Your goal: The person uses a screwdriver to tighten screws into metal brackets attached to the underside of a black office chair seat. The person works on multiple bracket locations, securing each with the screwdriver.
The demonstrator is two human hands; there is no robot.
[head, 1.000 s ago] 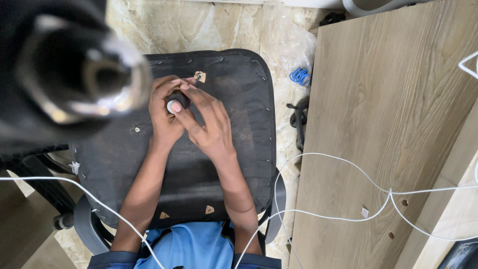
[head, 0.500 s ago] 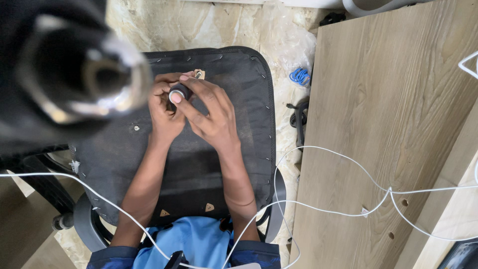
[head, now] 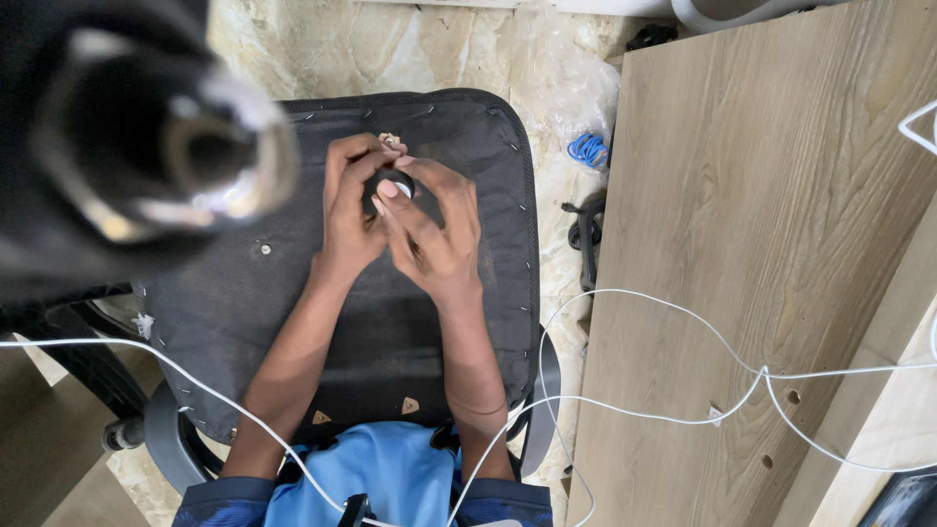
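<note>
A small round black part (head: 393, 183) with a pale centre sits above the black chair seat (head: 468, 293), pinched between both hands. Its axis cannot be made out; fingers hide most of it. The left hand (head: 346, 220) cups it from the side, and the right hand (head: 434, 239) closes over it with the thumb on top. A blue coil (head: 587, 149) lies on the floor beside a wooden board (head: 781, 244). A blurred dark cylinder (head: 127, 146) fills the upper left.

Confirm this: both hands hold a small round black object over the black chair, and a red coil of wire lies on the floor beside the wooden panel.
Wrong colour: the coil of wire is blue, as the head view shows. The rest holds.
</note>
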